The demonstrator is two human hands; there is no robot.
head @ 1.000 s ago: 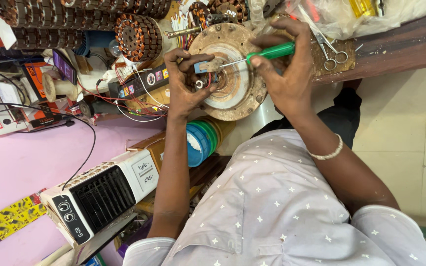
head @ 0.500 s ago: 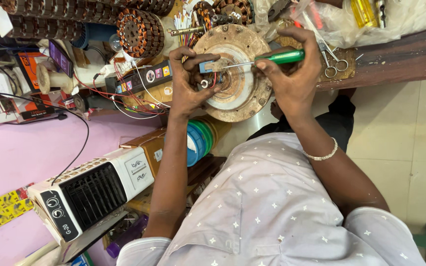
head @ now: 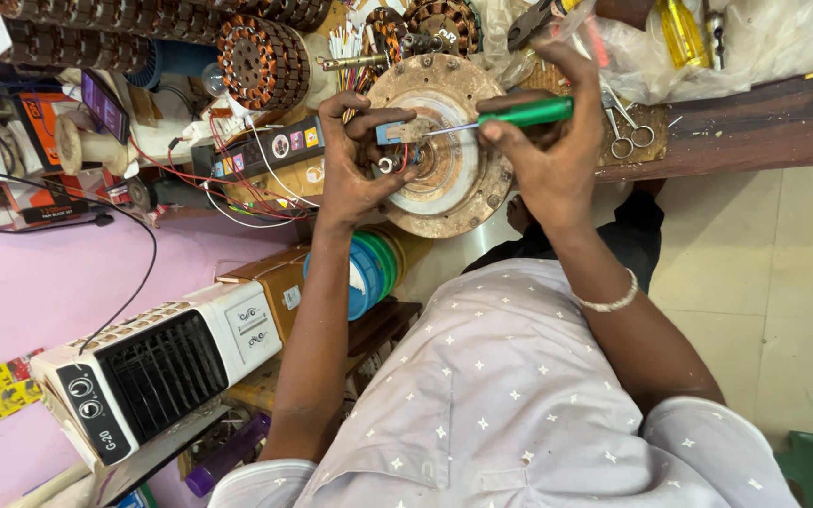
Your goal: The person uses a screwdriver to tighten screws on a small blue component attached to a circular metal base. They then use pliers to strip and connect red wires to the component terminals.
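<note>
A round, rusty fan motor housing [head: 458, 193] lies on the wooden bench [head: 755, 132] in front of me. My left hand [head: 355, 165] rests on its left side and pinches a small blue and grey part [head: 397, 132] against the hub, with red wires beside the fingers. My right hand [head: 552, 165] grips a green-handled screwdriver [head: 524, 113]. Its thin shaft points left and the tip touches the small part. A pale bracelet sits on my right wrist.
A copper-wound stator [head: 261, 61] stands left of the motor, with more windings behind it. Scissors [head: 621, 132] and a plastic bag [head: 755, 38] of tools lie to the right. Below the bench are a white air cooler [head: 143, 367] and stacked blue rings [head: 369, 273].
Both hands stay on the motor. The screwdriver has tilted from slanted to nearly level, its tip still at the small part. The view has shifted slightly.
</note>
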